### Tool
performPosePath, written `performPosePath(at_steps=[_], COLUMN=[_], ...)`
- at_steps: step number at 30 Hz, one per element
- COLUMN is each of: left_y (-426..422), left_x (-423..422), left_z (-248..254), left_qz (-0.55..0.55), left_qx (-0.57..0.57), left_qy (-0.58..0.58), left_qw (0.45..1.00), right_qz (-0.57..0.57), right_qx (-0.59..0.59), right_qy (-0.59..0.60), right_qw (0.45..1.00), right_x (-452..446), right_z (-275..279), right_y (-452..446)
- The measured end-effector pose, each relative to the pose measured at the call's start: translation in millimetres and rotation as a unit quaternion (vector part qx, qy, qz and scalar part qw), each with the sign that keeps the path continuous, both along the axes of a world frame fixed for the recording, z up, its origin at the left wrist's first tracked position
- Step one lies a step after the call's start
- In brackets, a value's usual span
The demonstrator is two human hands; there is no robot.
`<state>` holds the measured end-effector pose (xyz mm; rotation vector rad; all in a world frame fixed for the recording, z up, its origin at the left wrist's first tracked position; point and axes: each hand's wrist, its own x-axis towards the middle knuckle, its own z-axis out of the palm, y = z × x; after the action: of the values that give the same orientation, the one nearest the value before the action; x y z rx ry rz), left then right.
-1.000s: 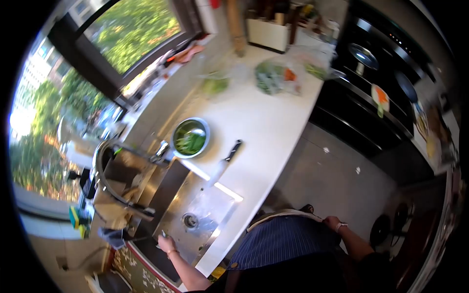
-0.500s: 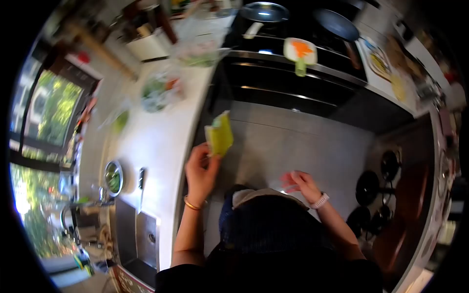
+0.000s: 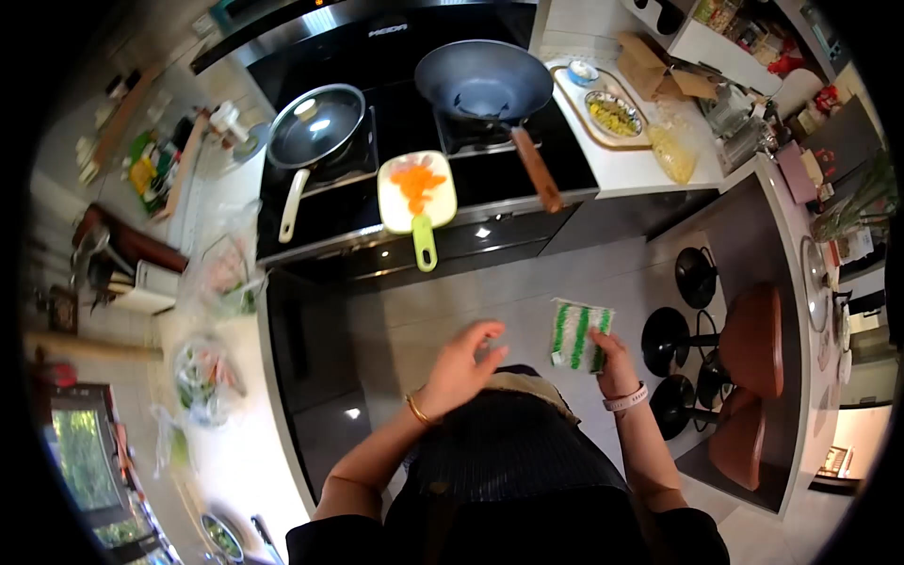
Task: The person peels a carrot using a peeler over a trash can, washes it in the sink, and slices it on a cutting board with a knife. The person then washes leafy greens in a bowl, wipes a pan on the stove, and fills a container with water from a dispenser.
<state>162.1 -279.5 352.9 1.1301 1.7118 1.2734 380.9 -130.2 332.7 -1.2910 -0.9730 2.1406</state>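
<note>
A green-and-white striped scrubbing pad (image 3: 579, 331) is pinched at its right edge by my right hand (image 3: 617, 365), above the floor in front of my body. My left hand (image 3: 460, 369) hangs to the left of the pad with nothing in it, its thumb and fingers apart. Ahead of both hands, a small cream cutting board (image 3: 394, 212) with a green handle bears sliced orange pieces (image 3: 417, 186) and lies at the front edge of the black stove (image 3: 358, 198).
A lidded pan (image 3: 315, 122) and a dark wok (image 3: 485, 80) sit on the stove, handles pointing toward me. Bagged vegetables (image 3: 202, 381) and a metal bowl (image 3: 221, 535) with greens are on the left counter (image 3: 254, 443). Brown stools (image 3: 753, 344) stand at right.
The pad has gone from my left hand to my right, now showing its striped face instead of a yellow-green one. My view has turned toward the stove.
</note>
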Motion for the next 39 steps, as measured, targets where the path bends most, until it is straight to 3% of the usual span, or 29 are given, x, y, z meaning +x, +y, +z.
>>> performPosePath(at_steps=[2, 6, 8, 9, 12, 14, 16, 18, 20, 21, 22, 23, 24, 27, 28, 30, 32, 34, 35, 36, 38, 39], left_y=[45.9, 133.6, 177.3, 198.3, 254.4, 280.3, 285.6, 290.4, 287.4, 287.9, 289.3, 288.9, 289.0, 291.9, 292.9, 291.1, 291.1, 291.1, 291.5, 292.5, 294.3, 296.3], left_x=[-30.8, -60.4, -63.1, -66.3, -70.9, -73.7, -76.0, -73.5, -76.4, -77.4, -76.0, -75.6, -78.0, -74.6, -75.0, -72.4, -73.6, -74.3, -74.1, -72.6, -69.2, -67.8], left_z=[-15.9, -33.1, -34.0, -38.4, -50.8, -43.2, -49.7, -38.3, -33.4, -27.5, -25.1, -23.1, -20.7, -14.3, -14.1, -13.2, -12.2, -11.4, -11.7, -12.0, -14.1, -16.1], left_qz=[-0.015, 0.012, 0.063, 0.073, 0.012, 0.072, -0.007, 0.07, 0.096, 0.12, 0.133, 0.148, 0.159, 0.197, 0.207, 0.215, 0.223, 0.217, 0.216, 0.217, 0.215, 0.219], left_qx=[0.024, 0.038, 0.0, 0.007, 0.053, 0.041, 0.125, 0.088, 0.012, -0.003, 0.005, -0.016, -0.04, -0.047, -0.045, -0.045, -0.044, -0.044, -0.043, -0.039, -0.037, -0.038], left_qy=[0.002, -0.146, -0.359, -0.365, -0.629, -0.665, -0.724, -0.707, -0.733, -0.722, -0.722, -0.714, -0.706, -0.69, -0.672, -0.662, -0.651, -0.653, -0.653, -0.645, -0.635, -0.637], left_qw=[1.0, 0.988, 0.931, 0.928, 0.776, 0.742, 0.679, 0.698, 0.673, 0.682, 0.679, 0.684, 0.689, 0.695, 0.71, 0.716, 0.725, 0.724, 0.724, 0.732, 0.741, 0.738], right_qz=[-0.029, 0.013, 0.032, 0.038, 0.12, 0.214, 0.338, 0.284, 0.244, 0.269, 0.343, 0.412, 0.454, 0.725, 0.775, 0.824, 0.822, 0.715, 0.627, 0.526, 0.432, 0.515], right_qx=[0.03, 0.115, 0.194, 0.221, 0.307, 0.443, 0.58, 0.71, 0.749, 0.738, 0.745, 0.558, 0.334, 0.529, 0.558, 0.533, 0.545, 0.659, 0.741, 0.799, 0.88, 0.802], right_qy=[-0.018, -0.041, -0.046, -0.029, 0.019, -0.064, -0.186, -0.159, -0.159, -0.172, -0.172, -0.14, -0.105, 0.012, 0.004, -0.034, -0.104, -0.134, -0.113, 0.025, -0.053, -0.179], right_qw=[0.999, 0.992, 0.979, 0.974, 0.944, 0.868, 0.718, 0.624, 0.595, 0.595, 0.546, 0.706, 0.82, 0.44, 0.297, 0.192, 0.13, 0.191, 0.213, 0.292, 0.192, 0.245], right_x=[-9.6, -47.2, -82.7, -107.4, -201.6, -274.6, -352.3, -420.8, -476.3, -494.6, -506.2, -512.3, -508.6, -443.5, -425.2, -420.7, -433.0, -448.9, -459.3, -469.2, -474.1, -462.8], right_z=[14.3, 35.5, 49.6, 59.3, 78.7, 77.5, 74.4, 31.8, -21.0, -40.4, -53.0, -70.8, -83.8, -76.0, -33.5, -11.6, 31.0, 37.8, 11.0, -3.7, -27.4, -19.8], right_y=[36.6, 121.3, 174.4, 203.6, 289.2, 345.0, 392.4, 424.7, 448.0, 453.0, 451.1, 437.8, 420.1, 428.5, 442.7, 488.5, 497.9, 488.4, 491.9, 493.6, 495.8, 481.6])
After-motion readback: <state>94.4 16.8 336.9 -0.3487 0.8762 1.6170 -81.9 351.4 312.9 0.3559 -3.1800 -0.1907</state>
